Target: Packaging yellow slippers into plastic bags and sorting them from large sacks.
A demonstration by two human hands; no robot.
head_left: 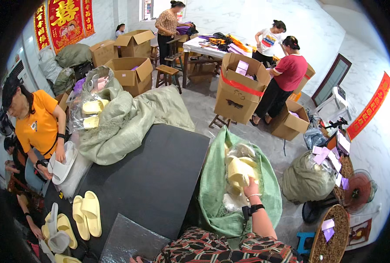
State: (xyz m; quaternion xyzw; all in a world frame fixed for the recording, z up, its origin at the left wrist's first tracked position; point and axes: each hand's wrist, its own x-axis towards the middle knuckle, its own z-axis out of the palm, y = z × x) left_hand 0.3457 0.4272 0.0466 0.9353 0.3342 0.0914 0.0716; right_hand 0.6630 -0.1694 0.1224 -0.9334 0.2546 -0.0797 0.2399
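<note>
My right hand (pixel 252 189), with a bracelet and a dark wristband, reaches into a green woven sack (pixel 269 175) standing beside the table. Its fingers are closed on a pale yellow slipper (pixel 238 168) at the top of the sack, among other slippers in clear wrapping. Only a bit of my left hand (pixel 136 260) shows at the lower edge, by a stack of clear plastic bags (pixel 133 239) on the dark table (pixel 160 162); its fingers are mostly hidden. Left of the bags lies a pair of yellow slippers (pixel 86 215).
Across the table, a person in orange (pixel 44 122) handles white slippers (pixel 65 163). A large grey-green sack (pixel 129 118) covers the table's far end. Cardboard boxes (pixel 238 94) and several people stand beyond. On the right are a tied sack (pixel 308 177) and a fan (pixel 359 190).
</note>
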